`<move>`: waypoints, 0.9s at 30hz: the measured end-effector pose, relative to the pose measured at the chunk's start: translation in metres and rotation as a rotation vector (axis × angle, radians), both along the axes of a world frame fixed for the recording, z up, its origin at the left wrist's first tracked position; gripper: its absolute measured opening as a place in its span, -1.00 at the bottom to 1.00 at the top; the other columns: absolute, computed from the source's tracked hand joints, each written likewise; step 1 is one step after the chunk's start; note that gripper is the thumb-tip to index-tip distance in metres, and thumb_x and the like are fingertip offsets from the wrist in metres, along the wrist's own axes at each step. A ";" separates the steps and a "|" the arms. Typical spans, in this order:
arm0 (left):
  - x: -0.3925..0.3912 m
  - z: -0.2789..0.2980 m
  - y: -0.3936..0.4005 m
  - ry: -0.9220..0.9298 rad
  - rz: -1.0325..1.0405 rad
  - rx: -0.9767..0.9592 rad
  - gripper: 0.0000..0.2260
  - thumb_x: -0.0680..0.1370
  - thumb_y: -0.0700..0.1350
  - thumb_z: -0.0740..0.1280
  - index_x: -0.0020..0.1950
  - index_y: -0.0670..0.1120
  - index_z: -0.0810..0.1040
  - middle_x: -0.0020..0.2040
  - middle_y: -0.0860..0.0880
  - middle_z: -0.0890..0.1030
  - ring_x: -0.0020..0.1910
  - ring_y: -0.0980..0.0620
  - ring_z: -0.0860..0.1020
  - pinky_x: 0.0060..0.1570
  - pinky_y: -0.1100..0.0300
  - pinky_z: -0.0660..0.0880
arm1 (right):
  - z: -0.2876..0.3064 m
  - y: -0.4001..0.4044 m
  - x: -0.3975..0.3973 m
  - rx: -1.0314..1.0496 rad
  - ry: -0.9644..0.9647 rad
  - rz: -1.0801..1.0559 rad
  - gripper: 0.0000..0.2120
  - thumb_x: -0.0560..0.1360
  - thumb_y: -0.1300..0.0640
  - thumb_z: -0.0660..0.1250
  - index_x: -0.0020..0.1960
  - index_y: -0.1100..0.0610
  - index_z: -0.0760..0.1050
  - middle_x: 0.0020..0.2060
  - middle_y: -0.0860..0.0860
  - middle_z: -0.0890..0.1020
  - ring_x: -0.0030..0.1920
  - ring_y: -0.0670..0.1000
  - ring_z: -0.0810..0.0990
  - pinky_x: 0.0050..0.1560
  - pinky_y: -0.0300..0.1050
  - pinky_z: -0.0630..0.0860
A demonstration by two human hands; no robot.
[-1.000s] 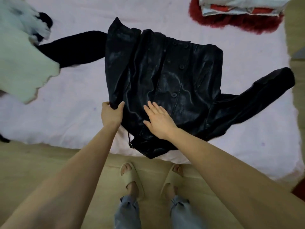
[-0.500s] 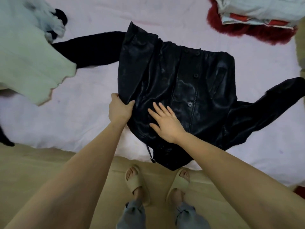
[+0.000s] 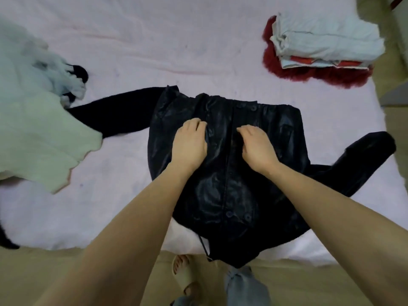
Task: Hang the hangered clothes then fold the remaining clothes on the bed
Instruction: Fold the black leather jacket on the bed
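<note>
- A second ago my left hand (image 3: 189,144) gripped the near left edge of the glossy black leather-look button-front jacket (image 3: 227,173) while my right hand (image 3: 257,149) lay flat and open on its front. Now both hands sit further up the jacket's body, either side of the button placket.
- The fingers of both hands are curled down into the material. I read that as pressing or bunching the front panel, but I cannot tell whether either hand has actually pinched a fold.
- The jacket lies spread face-up on the pale pink bed sheet (image 3: 154,51), collar end hanging over the near edge of the bed and one sleeve out to each side. It looks flatter and squarer to me than before.
- I judge the folding phase is under way: this jacket is still unfolded, sleeves not yet brought in.
- A folded stack of white and red clothes on a dark red fluffy garment (image 3: 318,51) sits at the far right, well apart. A loose pale green and white garment heap (image 3: 39,120) lies at the left, touching the jacket's left sleeve tip.
</note>
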State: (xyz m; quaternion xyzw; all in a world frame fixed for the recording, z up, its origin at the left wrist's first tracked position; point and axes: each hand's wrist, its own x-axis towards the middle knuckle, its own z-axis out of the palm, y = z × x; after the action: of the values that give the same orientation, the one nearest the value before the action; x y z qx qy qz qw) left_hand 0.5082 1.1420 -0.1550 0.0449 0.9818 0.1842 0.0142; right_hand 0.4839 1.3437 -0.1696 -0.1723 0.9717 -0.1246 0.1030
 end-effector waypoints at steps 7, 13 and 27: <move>-0.072 -0.011 0.054 -0.390 -0.335 -0.330 -0.12 0.53 0.29 0.23 0.58 -0.02 -0.26 0.58 -0.08 -0.24 0.54 -0.18 -0.25 0.50 -0.16 -0.15 | 0.003 0.087 -0.110 0.352 -0.076 -0.190 -0.53 0.45 0.35 0.23 0.35 0.28 0.29 0.24 0.20 0.46 0.29 0.18 0.38 0.44 0.01 0.16; -0.102 -0.036 0.092 -0.741 -0.158 -0.226 0.17 0.32 0.38 0.41 0.50 0.08 -0.46 0.48 -0.04 -0.50 0.47 -0.26 -0.40 0.39 -0.40 -0.13 | 0.000 0.126 -0.149 0.141 -0.338 0.147 -0.92 0.56 0.16 0.24 0.01 0.17 0.41 0.00 0.11 0.54 0.01 0.13 0.49 -0.12 -0.09 0.32; -0.108 -0.049 0.094 -0.618 -0.203 -0.339 0.13 0.34 0.32 0.43 0.55 0.05 -0.34 0.57 -0.08 -0.29 0.55 -0.23 -0.14 0.40 -0.31 0.12 | -0.050 0.145 -0.164 0.380 -0.189 0.034 -0.78 0.56 0.28 0.10 0.19 0.21 0.35 0.01 0.12 0.55 -0.01 0.12 0.50 0.10 -0.09 0.29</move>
State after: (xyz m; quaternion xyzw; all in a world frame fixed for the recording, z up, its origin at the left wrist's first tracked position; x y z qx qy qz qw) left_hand 0.4002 1.2359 -0.2044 0.0812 0.9383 0.0212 0.3354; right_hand 0.3199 1.4884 -0.2200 -0.1536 0.9606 0.0472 0.2266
